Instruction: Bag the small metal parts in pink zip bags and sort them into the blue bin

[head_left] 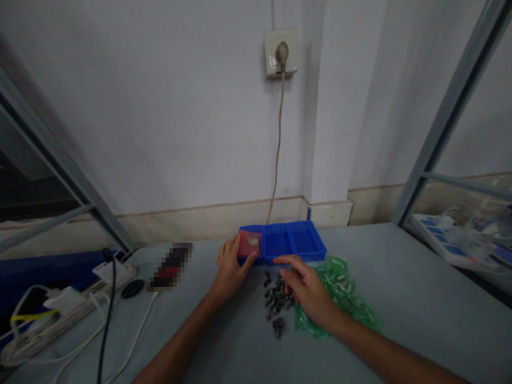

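A blue three-compartment bin (307,256) stands against the back of the table. In its left compartment lies a red plastic bag (250,242) with something pale in it. My left hand (231,269) is closed around that corner, its fingers at the bag's left side and its thumb at the front edge. My right hand (307,288) hovers over a pile of small dark metal parts (276,300), index finger stretched towards the bin's front and the other fingers bent but apart. Green plastic bags (344,290) with small pieces inside lie beside and partly under my right hand.
A phone-like object (171,266), blurred out, lies to the left on a white cable. Near it are a black round disc (132,288) and a power strip (68,320) with cables. Metal frames rise at both sides; a wall socket (280,53) holds a plug.
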Demonstrator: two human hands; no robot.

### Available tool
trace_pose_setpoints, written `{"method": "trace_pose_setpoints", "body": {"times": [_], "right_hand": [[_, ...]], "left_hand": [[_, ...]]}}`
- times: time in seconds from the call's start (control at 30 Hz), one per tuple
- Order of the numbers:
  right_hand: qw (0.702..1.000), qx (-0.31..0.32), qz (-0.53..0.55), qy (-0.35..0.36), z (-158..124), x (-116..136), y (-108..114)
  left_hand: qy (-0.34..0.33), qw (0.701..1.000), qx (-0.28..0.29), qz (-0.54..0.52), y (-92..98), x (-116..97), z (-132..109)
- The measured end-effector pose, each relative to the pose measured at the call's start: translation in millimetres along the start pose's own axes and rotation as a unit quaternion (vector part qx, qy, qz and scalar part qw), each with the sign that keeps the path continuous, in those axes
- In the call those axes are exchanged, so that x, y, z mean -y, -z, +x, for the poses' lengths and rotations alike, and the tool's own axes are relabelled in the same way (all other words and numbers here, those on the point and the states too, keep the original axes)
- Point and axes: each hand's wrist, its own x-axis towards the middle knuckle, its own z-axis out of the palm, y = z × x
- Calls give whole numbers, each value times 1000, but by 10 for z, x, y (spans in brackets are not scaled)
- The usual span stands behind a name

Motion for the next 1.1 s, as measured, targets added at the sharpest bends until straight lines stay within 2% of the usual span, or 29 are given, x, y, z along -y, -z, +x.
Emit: {"method": "trace_pose_setpoints", "body": {"times": [0.33, 0.7, 0.83, 1.1], "right_hand": [[1000, -10, -22, 20, -17, 51, 12], [998, -13, -44, 45, -10, -35, 13], [998, -9, -44, 44, -18, -2, 10], [998, 1, -47, 48, -17, -10, 17]], "left_hand": [[-28, 999, -14, 21, -68, 37, -24], [-17, 998, -30, 44, 129, -192, -2], [-25, 999, -32, 28, 127, -163, 9], [-28, 999, -34, -2, 7, -48, 0]]}}
